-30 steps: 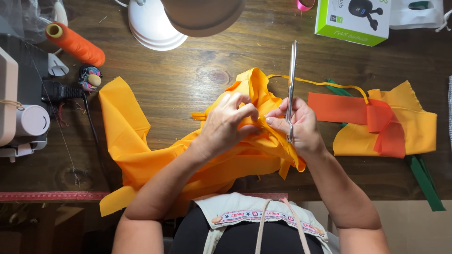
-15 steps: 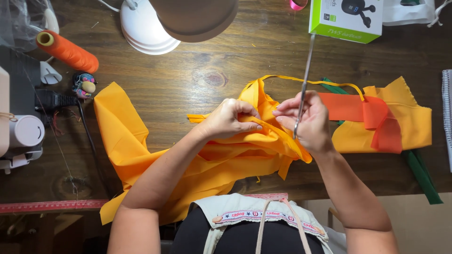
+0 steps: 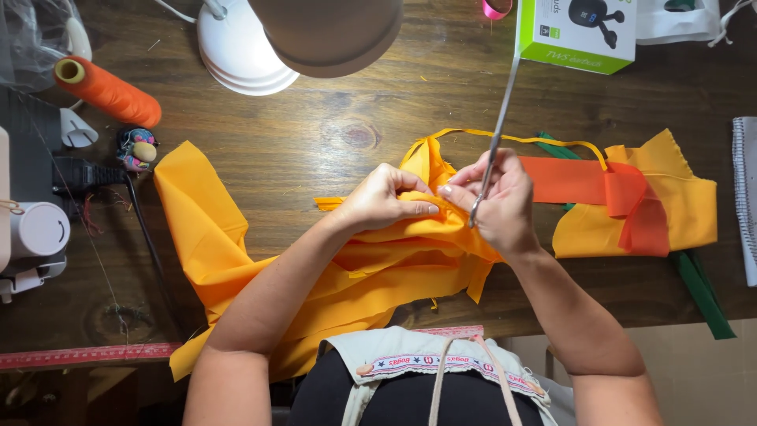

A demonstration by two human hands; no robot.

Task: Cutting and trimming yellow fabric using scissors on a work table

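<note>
The yellow-orange fabric [image 3: 236, 244] is spread across the middle of the wooden bench [image 3: 339, 118] and hangs over its near edge. A bunched fold of it is raised at the centre of the bench, between both hands.

The left hand [image 3: 386, 197] is curled over the fold, with the fingertips [image 3: 426, 209] pressed together and pinching the cloth. The right hand [image 3: 501, 201] is closed around the handle end of the scissors [image 3: 497, 134], and its fingers also pinch the same fold, touching the left fingertips. The blades are held together and point toward the far edge of the bench, where the tips reach the green box [image 3: 576, 35].

A red-orange strip [image 3: 599, 185] is laid over a second yellow-orange piece [image 3: 670, 205] toward the right edge, with a green strip [image 3: 706, 296] beneath it running off the near edge. An orange thread cone [image 3: 106, 91] is positioned near the far left corner, and a white lamp base [image 3: 240, 51] stands at the far edge. A sewing machine [image 3: 27, 229] is located at the left edge. A red measuring tape [image 3: 87, 355] lies along the near edge.
</note>
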